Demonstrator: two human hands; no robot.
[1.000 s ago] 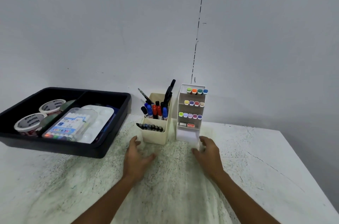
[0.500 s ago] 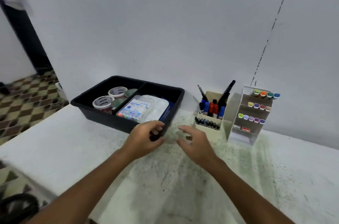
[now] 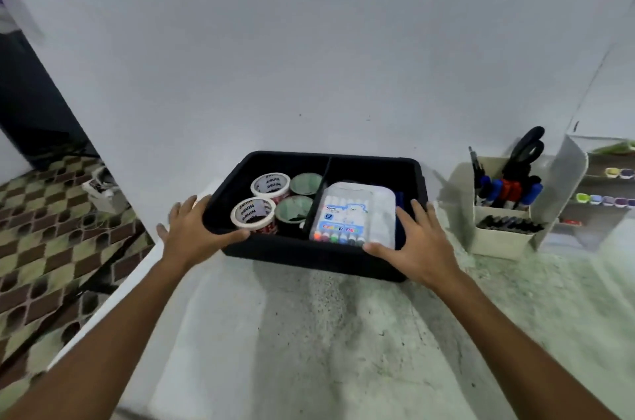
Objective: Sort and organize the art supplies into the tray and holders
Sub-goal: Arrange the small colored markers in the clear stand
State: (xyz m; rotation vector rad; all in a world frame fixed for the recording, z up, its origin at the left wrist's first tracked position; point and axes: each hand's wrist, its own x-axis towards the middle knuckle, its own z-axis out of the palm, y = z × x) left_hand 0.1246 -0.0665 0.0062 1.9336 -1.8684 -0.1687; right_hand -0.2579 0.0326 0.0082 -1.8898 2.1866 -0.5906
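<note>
Beige pen holder (image 3: 502, 213) — beside tray (image 3: 319, 253)

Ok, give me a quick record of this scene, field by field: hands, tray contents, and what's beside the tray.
left hand: on the black tray at its left near corner, thumb over the rim
right hand: on the tray's right near corner, thumb over the rim
left compartment: four tape rolls
right compartment: colour pen pack on a white palette
right of tray: beige pen holder with markers and scissors, then a tiered marker rack
</note>
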